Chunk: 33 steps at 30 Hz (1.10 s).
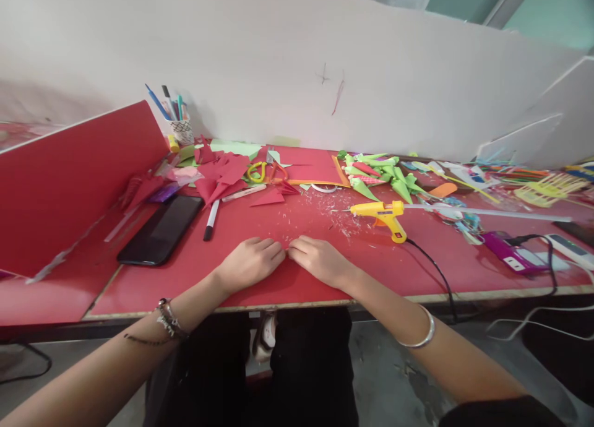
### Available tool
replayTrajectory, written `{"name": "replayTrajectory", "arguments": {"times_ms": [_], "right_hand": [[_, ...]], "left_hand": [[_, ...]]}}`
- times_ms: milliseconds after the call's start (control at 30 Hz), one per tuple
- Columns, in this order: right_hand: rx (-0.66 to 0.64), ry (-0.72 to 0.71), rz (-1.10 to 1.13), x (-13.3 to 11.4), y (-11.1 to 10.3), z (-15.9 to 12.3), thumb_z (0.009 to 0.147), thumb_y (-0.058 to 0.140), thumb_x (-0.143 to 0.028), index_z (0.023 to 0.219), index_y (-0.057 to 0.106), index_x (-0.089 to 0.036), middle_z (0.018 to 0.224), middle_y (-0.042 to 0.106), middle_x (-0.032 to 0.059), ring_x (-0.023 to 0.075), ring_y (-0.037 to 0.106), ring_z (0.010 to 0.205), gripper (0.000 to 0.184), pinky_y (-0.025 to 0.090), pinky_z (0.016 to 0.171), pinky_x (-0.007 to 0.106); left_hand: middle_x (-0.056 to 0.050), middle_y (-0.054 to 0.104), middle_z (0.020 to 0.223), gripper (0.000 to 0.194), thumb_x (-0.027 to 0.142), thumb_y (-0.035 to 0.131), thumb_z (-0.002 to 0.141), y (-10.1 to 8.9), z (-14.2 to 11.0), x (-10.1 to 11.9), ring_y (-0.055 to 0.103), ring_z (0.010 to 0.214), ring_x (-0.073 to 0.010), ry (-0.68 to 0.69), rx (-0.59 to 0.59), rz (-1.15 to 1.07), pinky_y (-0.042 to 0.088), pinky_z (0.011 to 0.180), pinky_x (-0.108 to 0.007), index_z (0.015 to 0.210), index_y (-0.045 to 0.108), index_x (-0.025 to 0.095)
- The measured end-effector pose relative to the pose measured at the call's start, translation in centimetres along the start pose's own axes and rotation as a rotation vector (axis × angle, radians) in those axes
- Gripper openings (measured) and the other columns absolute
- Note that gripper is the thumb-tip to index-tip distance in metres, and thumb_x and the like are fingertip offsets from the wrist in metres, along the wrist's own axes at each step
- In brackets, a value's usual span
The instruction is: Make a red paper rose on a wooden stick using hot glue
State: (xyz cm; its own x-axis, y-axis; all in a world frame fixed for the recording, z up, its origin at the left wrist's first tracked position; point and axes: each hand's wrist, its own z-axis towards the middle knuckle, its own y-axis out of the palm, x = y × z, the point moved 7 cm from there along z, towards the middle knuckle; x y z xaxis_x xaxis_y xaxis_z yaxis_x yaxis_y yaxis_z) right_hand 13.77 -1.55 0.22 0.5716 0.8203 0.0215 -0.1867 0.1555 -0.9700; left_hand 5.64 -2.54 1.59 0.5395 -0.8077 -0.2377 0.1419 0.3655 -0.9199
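My left hand [254,263] rests on the red tabletop near its front edge, its fingers curled and pressed together. Almost touching it, my right hand [321,260] is curled the same way, fingertips facing the left ones. Whatever lies under the fingertips is hidden; red paper would hardly stand out against the red surface. To the right of my hands lies a yellow hot glue gun [379,211], a long glue stick [487,213] reaching out of its back. Beyond my left hand are a marker with a black cap [211,221] and cut red paper pieces [227,170].
A black phone [161,230] lies left, beside an upright red board [78,185]. Scissors [257,172], a pen cup [182,131] and green paper cones [400,182] are at the back. A purple box [514,254] and the glue gun's cord [436,269] are at right.
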Motion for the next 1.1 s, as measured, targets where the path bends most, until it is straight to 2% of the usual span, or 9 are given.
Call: {"name": "replayTrajectory", "arguments": {"times_ms": [133, 333, 500, 633, 733, 833, 967, 1100], "right_hand": [[0.049, 0.048, 0.063, 0.5, 0.0, 0.3, 0.089, 0.034, -0.018, 0.087, 0.059, -0.014, 0.088, 0.058, 0.0071, 0.0170, 0.052, 0.082, 0.025, 0.045, 0.074, 0.029], [0.122, 0.137, 0.264, 1.3, -0.2, 0.6, 0.088, 0.037, -0.023, 0.091, 0.058, -0.016, 0.086, 0.060, 0.0062, 0.0162, 0.053, 0.083, 0.022, 0.044, 0.077, 0.029], [0.148, 0.179, 0.363, 1.7, -0.4, 0.3, 0.088, 0.039, -0.024, 0.093, 0.057, -0.017, 0.088, 0.058, 0.0058, 0.0153, 0.052, 0.085, 0.020, 0.043, 0.077, 0.028], [0.141, 0.130, 0.406, 1.8, -0.4, 0.5, 0.087, 0.040, -0.021, 0.086, 0.059, -0.016, 0.084, 0.058, 0.0054, 0.0149, 0.050, 0.081, 0.019, 0.042, 0.075, 0.027], [0.128, 0.102, 0.421, 1.8, -0.3, 0.7, 0.086, 0.041, -0.020, 0.083, 0.058, -0.015, 0.081, 0.058, 0.0050, 0.0147, 0.049, 0.078, 0.018, 0.041, 0.074, 0.027], [0.137, 0.131, 0.462, 2.0, -0.3, 1.0, 0.085, 0.044, -0.020, 0.078, 0.056, -0.015, 0.078, 0.056, 0.0043, 0.0139, 0.048, 0.077, 0.015, 0.040, 0.073, 0.025], [0.135, 0.223, 0.541, 2.5, -0.4, 1.3, 0.083, 0.049, -0.020, 0.071, 0.054, -0.015, 0.074, 0.053, 0.0023, 0.0123, 0.049, 0.074, 0.014, 0.039, 0.070, 0.023], [0.073, 0.305, 0.625, 3.0, -0.2, 1.3, 0.082, 0.049, -0.018, 0.076, 0.055, -0.015, 0.074, 0.054, 0.0009, 0.0106, 0.050, 0.069, 0.009, 0.039, 0.065, 0.021]], "left_hand": [[-0.004, 0.053, 0.073, 0.024, 0.024, 0.036, 0.088, 0.5, 0.0, -0.9, 0.050, 0.067, -0.0150, -0.086, -0.027, -0.034, 0.036, 0.056, -0.026, 0.076, 0.055, 0.015], [-0.004, 0.054, 0.076, 0.021, 0.019, 0.037, 0.088, 1.1, 0.0, -1.3, 0.050, 0.067, -0.0146, -0.157, -0.092, -0.105, 0.038, 0.057, -0.024, 0.084, 0.057, 0.014], [-0.004, 0.056, 0.077, 0.026, 0.026, 0.038, 0.088, 1.7, -0.1, -2.7, 0.052, 0.072, -0.0146, -0.312, -0.054, -0.406, 0.040, 0.062, -0.023, 0.084, 0.060, 0.015], [-0.003, 0.055, 0.075, 0.022, 0.024, 0.043, 0.086, 2.0, -0.2, -3.4, 0.053, 0.072, -0.0126, -0.383, 0.010, -0.668, 0.041, 0.065, -0.022, 0.078, 0.061, 0.015], [-0.002, 0.054, 0.074, 0.017, 0.023, 0.048, 0.083, 2.1, -0.3, -3.6, 0.052, 0.069, -0.0116, -0.441, 0.017, -0.764, 0.040, 0.064, -0.021, 0.074, 0.060, 0.016], [0.000, 0.054, 0.072, 0.015, 0.024, 0.050, 0.081, 2.2, -0.3, -3.9, 0.051, 0.067, -0.0115, -0.517, -0.016, -0.786, 0.037, 0.062, -0.022, 0.071, 0.058, 0.016], [0.003, 0.060, 0.072, 0.014, 0.030, 0.055, 0.077, 2.3, -0.2, -4.7, 0.050, 0.077, -0.0158, -0.601, -0.095, -0.691, 0.028, 0.073, -0.032, 0.069, 0.059, 0.020], [0.005, 0.063, 0.076, 0.014, 0.035, 0.055, 0.076, 3.0, 0.1, -5.4, 0.049, 0.085, -0.0185, -0.645, -0.205, -0.687, 0.020, 0.073, -0.034, 0.069, 0.060, 0.023]]}}
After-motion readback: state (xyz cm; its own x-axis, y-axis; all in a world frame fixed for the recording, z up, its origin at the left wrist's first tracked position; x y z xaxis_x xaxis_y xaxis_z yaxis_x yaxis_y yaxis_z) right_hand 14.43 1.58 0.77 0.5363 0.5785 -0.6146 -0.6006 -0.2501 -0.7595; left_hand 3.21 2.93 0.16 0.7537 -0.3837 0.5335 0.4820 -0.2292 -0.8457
